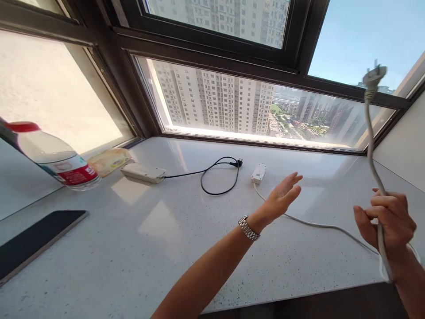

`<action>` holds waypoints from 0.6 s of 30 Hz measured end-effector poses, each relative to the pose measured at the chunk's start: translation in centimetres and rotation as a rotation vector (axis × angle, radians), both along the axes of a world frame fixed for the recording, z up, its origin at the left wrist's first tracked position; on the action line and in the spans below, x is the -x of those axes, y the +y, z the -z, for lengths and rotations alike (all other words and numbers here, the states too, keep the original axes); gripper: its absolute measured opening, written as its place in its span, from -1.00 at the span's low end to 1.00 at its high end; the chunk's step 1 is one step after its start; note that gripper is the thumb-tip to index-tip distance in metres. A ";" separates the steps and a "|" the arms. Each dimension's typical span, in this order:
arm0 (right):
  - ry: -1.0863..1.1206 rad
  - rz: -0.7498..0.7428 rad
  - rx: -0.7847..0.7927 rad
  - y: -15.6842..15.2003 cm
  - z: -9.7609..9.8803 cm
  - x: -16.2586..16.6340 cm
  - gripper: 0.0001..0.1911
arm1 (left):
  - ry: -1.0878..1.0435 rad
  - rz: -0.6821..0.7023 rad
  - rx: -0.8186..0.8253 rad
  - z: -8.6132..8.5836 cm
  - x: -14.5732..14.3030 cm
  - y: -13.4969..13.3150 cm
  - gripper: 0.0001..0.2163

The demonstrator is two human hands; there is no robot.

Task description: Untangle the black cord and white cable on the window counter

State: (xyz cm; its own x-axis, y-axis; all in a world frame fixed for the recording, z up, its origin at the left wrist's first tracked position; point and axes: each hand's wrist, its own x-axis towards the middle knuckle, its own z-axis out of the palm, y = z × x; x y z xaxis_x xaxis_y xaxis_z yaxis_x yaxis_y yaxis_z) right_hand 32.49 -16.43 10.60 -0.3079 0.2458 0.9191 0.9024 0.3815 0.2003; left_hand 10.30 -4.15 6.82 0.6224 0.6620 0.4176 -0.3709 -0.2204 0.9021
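My right hand (392,219) is closed around a grey-white power cord (371,150). The cord stands up from the fist, and its plug (374,77) points upward with the pins showing. From the same hand the cord runs back over the sill to a small white power strip (258,173). My left hand (280,199), with a metal watch (249,227) at the wrist, hovers over that cord near the strip. Its fingers are stretched out and nothing is in them.
Left of centre on the white speckled sill (186,239) lies a longer power strip (143,173) with a looped black cord (219,193). A water bottle (63,155), a soft yellowish packet (109,161) and a dark phone or tablet (40,243) are at the left. Windows rise behind.
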 end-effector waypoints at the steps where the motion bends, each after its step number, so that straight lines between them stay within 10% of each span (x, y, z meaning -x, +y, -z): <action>1: -0.084 -0.113 0.068 1.6 0.2 2.2 -0.71 | -0.149 0.055 0.137 -1.3 -0.1 -0.2 -0.44; 8: -0.440 -0.342 0.459 7.0 5.9 9.3 -0.72 | -0.685 -0.210 0.951 -4.1 5.1 4.7 -0.66; 12: -0.601 -0.201 0.650 8.4 6.6 7.0 -0.86 | -0.729 -0.397 0.904 -2.8 7.3 7.3 -0.61; 18: -0.860 0.150 1.064 13.6 3.6 4.2 -0.39 | -0.433 -0.592 0.437 1.9 4.3 6.7 -0.57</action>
